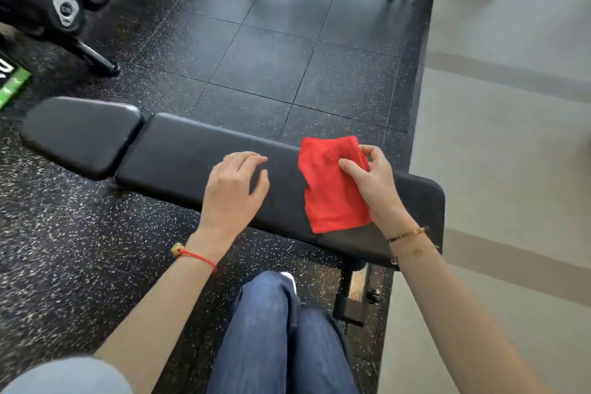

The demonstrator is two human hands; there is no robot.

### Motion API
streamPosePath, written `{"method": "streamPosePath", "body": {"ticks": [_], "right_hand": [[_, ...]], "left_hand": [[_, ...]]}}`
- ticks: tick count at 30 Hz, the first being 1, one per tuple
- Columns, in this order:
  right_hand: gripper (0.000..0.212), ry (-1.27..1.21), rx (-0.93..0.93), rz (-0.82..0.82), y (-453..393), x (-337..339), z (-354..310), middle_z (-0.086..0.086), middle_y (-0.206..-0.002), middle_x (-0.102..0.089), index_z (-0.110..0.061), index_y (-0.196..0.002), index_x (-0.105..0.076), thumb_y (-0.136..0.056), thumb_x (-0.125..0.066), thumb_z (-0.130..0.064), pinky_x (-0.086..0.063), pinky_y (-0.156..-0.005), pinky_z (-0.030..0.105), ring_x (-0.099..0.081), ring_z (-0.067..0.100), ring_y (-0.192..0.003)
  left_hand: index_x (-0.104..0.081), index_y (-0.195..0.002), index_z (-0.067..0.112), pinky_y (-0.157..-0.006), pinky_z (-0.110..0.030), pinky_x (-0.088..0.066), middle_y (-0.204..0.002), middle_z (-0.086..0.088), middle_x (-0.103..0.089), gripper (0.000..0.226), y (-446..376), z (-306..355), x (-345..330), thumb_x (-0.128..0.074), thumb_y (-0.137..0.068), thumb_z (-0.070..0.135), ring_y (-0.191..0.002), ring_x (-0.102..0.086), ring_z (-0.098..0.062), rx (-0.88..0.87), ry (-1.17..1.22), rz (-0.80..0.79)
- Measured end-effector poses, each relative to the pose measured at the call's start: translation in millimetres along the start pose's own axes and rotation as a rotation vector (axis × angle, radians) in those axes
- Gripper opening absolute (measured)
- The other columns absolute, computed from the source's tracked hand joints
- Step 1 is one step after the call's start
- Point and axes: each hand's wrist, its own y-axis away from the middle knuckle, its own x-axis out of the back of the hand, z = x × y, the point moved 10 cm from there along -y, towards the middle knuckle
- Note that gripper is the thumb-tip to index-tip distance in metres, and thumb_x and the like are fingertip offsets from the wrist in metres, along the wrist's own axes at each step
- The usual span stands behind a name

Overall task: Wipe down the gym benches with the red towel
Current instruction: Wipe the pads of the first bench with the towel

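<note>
While the right hand (375,184) pinches the crumpled red cloth towel (332,184) over the black padded gym bench (179,163), left hand (235,187) loose-fingered at its 9 o'clock, wiping looks barely begun; next, press the towel flat and sweep.

- A black padded bench (198,166) is standing across the view on a dark rubber floor (271,57) with light speckles.
- Its long pad and a shorter pad (80,134) at the left are sitting end to end, with a narrow gap between them.
- A red towel (332,189) is lying on the right part of the long pad, and its lower edge is reaching the near side.
- The bench's metal foot (350,304) is resting on the floor under the right end; how it joins is hard to see.
</note>
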Motion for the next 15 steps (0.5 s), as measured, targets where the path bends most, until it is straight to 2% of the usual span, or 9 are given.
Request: {"method": "streamPosePath", "body": {"ticks": [7,11,15], "right_hand": [[0.029,-0.084,-0.017,0.068,87.0,39.8,-152.4,0.005,-0.102,-0.068,-0.018,-0.107,-0.054,-0.085,-0.071,-0.01,-0.051,-0.076,0.022,-0.063,0.009,-0.084],[0.033,-0.108,-0.018,0.095,126.8,63.8,-215.6,0.015,-0.11,-0.068,-0.01,-0.114,-0.054,-0.085,-0.071,-0.01,-0.051,-0.088,0.039,-0.064,0.019,-0.093],[0.033,-0.14,0.001,0.137,145.5,94.7,-250.8,0.014,-0.111,-0.069,-0.012,-0.113,-0.054,-0.085,-0.071,-0.009,-0.05,-0.091,0.042,-0.065,0.021,-0.096]], "left_hand": [[-0.065,-0.117,0.013,-0.099,-0.04,-0.047,-0.117,-0.001,-0.066,0.026,-22.2,70.8,151.3,-0.057,-0.093,0.02,-0.112,-0.059,-0.02,-0.035,0.034,-0.039],[-0.065,-0.116,0.014,-0.099,-0.04,-0.047,-0.116,-0.001,-0.066,0.025,-33.1,103.3,207.3,-0.057,-0.093,0.019,-0.111,-0.058,-0.021,-0.03,0.063,-0.072],[-0.065,-0.116,0.017,-0.099,-0.038,-0.046,-0.116,0.001,-0.066,0.024,-43.4,130.7,239.1,-0.057,-0.094,0.02,-0.111,-0.057,-0.018,-0.036,0.096,-0.054]]}}
